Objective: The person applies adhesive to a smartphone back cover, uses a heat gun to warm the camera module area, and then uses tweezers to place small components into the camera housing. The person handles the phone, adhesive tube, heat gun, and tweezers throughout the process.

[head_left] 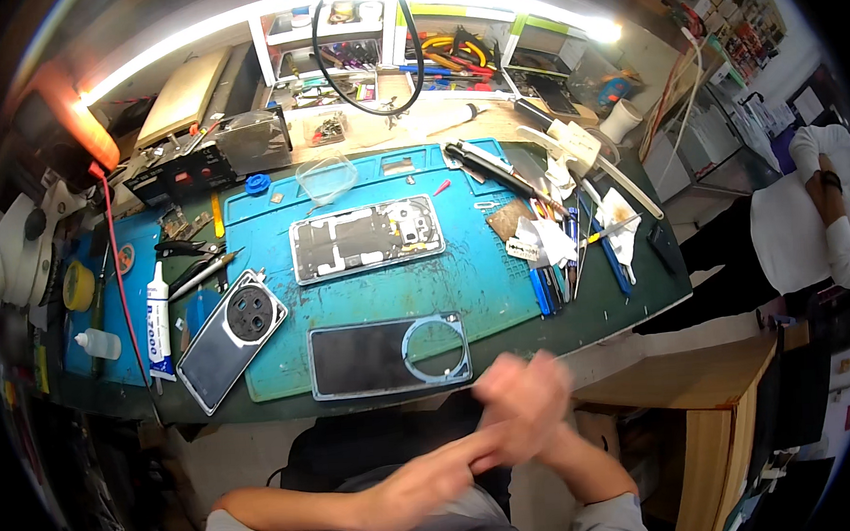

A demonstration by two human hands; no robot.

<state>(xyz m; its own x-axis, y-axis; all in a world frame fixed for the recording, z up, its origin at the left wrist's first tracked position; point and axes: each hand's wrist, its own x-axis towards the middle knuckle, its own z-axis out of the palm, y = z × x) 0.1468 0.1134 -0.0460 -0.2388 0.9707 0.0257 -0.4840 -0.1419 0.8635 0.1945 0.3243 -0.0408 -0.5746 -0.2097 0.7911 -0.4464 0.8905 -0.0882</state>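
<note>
I see the person's left hand (422,487) and blurred right hand (526,404) meet just off the bench (652,287), near a dark panel (358,359) with a round opening; beyond it, an opened phone (366,238) lies on a blue mat (494,295).

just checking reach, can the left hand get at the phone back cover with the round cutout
Probably yes: the phone back cover lies uncovered just ahead of the left hand, and the way looks free. That hand appears to touch the right hand, so would likely part from it first.
</note>
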